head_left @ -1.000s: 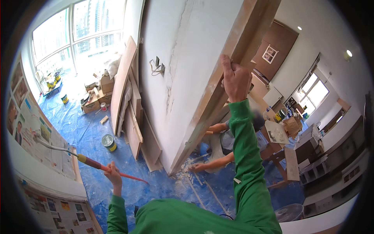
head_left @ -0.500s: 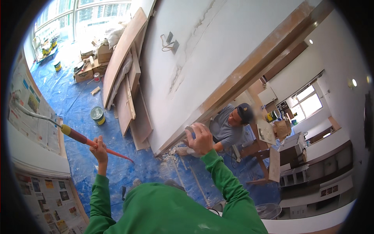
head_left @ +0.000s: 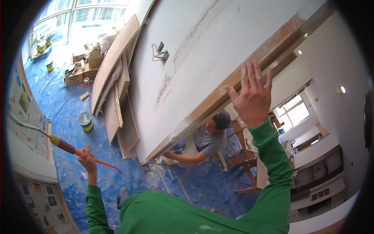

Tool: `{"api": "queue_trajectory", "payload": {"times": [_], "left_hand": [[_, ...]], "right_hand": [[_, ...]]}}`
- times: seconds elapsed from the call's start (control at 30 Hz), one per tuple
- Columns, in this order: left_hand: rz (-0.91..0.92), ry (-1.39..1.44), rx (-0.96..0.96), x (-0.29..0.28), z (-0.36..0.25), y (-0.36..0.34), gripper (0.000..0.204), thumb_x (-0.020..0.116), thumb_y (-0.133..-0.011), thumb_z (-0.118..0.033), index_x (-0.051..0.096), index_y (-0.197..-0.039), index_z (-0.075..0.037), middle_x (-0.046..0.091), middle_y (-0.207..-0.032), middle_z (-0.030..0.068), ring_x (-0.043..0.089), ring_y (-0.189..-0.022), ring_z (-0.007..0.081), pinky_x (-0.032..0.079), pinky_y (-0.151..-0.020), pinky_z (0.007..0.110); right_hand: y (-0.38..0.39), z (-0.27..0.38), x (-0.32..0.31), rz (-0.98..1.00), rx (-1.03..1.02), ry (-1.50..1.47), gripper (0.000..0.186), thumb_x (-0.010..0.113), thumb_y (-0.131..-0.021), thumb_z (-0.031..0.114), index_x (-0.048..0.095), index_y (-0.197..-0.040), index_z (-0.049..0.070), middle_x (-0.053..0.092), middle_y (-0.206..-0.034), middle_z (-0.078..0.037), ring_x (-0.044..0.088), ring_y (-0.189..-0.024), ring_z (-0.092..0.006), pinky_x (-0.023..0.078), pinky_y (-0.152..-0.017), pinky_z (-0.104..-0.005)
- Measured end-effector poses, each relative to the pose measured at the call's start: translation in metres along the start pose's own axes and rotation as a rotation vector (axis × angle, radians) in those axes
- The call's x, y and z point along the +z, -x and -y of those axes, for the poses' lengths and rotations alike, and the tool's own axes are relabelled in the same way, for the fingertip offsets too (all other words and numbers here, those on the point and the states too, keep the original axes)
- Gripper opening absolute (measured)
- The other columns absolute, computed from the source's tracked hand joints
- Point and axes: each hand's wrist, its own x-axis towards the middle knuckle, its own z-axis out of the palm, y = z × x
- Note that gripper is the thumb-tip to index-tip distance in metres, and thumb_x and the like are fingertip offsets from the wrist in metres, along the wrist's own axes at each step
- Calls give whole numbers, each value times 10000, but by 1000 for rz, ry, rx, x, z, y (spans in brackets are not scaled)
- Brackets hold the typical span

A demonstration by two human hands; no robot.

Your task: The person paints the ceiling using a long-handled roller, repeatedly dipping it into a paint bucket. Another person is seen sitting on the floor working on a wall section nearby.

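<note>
My left hand (head_left: 89, 160) is wrapped round the red pole of a long-handled tool (head_left: 65, 145), which looks like a paint roller on an extension pole. It has a yellow and brown grip and a bent metal rod; its far end is cut off at the dark left rim. My right hand (head_left: 254, 95) is raised with fingers spread and nothing in it. It overlaps the bare wooden frame (head_left: 212, 102) along the edge of the white wall (head_left: 218, 50); whether it touches the wood I cannot tell.
A crouching person (head_left: 204, 142) in a cap reaches toward the frame's foot, where debris (head_left: 157, 165) lies. Wooden boards (head_left: 115, 91) lean on the wall. A paint bucket (head_left: 85, 121) stands on the blue sheeting (head_left: 105, 152). Boxes (head_left: 74, 78) sit near the windows.
My right hand has risen and moved right along the frame, its bent fingers now spread. The crouching person has lowered and reached toward the frame's foot. My left hand keeps its hold on the pole.
</note>
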Motion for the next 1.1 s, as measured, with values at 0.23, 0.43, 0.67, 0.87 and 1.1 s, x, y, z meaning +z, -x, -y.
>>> {"api": "queue_trajectory", "payload": {"times": [0.23,0.43,0.67,0.87,1.1], "left_hand": [[1,-40,30,1,-4,11,388,582,-948,-69,375,-628,-141,330,-548,-78,307,-443,14,237,-409,217],[-21,-27,27,2,-12,10,404,582,-948,-69,356,-622,-146,320,-539,-81,296,-438,11,223,-407,218],[31,-6,8,-6,-6,-3,424,575,-954,-69,323,-622,-151,300,-528,-87,277,-429,6,197,-396,214],[39,-21,-10,-2,-2,-10,424,566,-953,-54,323,-620,-153,299,-523,-84,279,-420,7,199,-390,216],[77,-8,-6,10,-10,-6,398,580,-934,-31,364,-618,-142,330,-520,-72,302,-412,18,209,-388,223]], "right_hand": [[77,90,47,236,-188,-257,702,611,-864,466,512,-1314,-64,472,-1407,-203,350,-1383,-317,192,-1174,-492],[84,104,36,102,250,-931,340,691,-845,245,632,-1058,-13,691,-963,-139,662,-906,-267,489,-868,-420],[53,79,77,-383,1006,-1445,216,663,-871,119,539,-984,-16,646,-811,-81,621,-722,-133,498,-646,-291],[31,93,62,-349,1199,-1232,261,638,-879,221,514,-960,7,632,-794,-101,625,-706,-210,496,-662,-350],[11,93,67,-321,1362,-1043,317,588,-814,302,550,-900,-1,644,-821,-152,628,-767,-330,486,-739,-438]]}}
